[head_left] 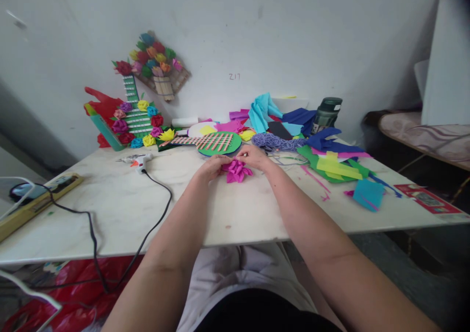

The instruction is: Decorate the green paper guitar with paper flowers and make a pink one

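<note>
Both my hands rest on the white table [121, 209], closed around a crumpled magenta paper flower [237, 171]. My left hand [212, 166] grips its left side with curled fingers. My right hand [254, 157] pinches its upper right edge. Just beyond the hands lies a green disc with pink and cream strips woven across it [217, 143].
A glue gun [140, 161] lies at left, its black cord [154, 224] running off the front edge. Paper-flower crafts [137, 121] stand at the back left. Coloured paper scraps [332, 163], a dark bottle [327, 112] and a purple yarn pile [271, 141] crowd the right.
</note>
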Action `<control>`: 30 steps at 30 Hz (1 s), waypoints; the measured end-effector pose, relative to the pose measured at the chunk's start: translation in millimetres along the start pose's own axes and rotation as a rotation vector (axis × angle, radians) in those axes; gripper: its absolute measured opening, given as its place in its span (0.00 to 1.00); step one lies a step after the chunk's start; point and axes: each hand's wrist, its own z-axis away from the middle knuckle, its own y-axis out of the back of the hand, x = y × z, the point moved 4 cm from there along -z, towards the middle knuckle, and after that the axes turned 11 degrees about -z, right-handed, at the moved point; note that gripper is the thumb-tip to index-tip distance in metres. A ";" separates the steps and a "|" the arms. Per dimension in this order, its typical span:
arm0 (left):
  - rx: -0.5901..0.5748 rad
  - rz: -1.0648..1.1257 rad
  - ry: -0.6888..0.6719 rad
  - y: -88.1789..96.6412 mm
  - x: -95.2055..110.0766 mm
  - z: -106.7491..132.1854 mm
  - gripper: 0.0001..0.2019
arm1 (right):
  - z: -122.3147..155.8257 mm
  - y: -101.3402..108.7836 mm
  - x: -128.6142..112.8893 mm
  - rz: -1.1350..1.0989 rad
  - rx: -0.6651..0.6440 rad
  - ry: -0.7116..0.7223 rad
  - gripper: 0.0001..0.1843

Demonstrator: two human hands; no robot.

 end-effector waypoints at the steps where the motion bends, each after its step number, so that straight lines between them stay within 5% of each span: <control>1: 0.008 0.003 0.000 -0.2 0.3 0.4 0.06 | -0.1 0.0 -0.2 -0.005 0.003 0.002 0.08; 14: 0.009 0.002 -0.022 -2.2 4.8 4.9 0.03 | -2.5 -3.7 3.8 -0.045 0.009 0.028 0.07; 30: 0.005 -0.101 -0.101 -2.7 4.5 4.0 0.14 | -3.0 -6.0 6.4 -0.048 -0.016 0.016 0.08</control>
